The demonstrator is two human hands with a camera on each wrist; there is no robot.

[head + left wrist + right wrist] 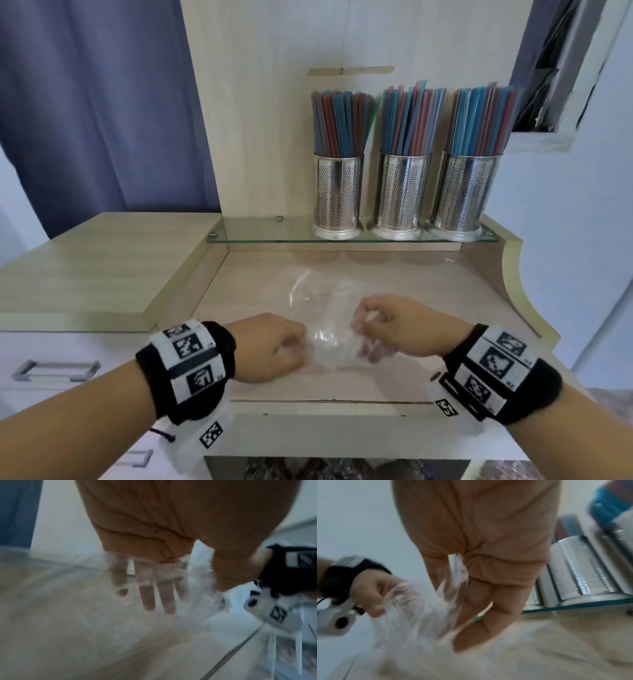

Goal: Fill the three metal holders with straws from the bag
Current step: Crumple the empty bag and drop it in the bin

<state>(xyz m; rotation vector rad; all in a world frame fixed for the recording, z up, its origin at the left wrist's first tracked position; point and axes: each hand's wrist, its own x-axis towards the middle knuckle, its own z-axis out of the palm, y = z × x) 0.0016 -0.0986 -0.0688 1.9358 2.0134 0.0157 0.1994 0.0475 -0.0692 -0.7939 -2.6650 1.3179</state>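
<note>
With all three holders (404, 192) packed with straws (409, 120), both hands crumple the bag (329, 346). Left hand (270, 346) and right hand (394, 325) grip it with curled fingers. Best to gather it inward, clear of the shelf (260, 233).

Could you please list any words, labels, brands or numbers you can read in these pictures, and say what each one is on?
No readable words, brands or numbers anywhere.
Left wristband: black-and-white square marker patterns with tiny print beside them, too small to read.
Right wristband: the same kind of markers, tiny print illegible.
Clear plastic bag, three metal holders and straws: no print visible.
</note>
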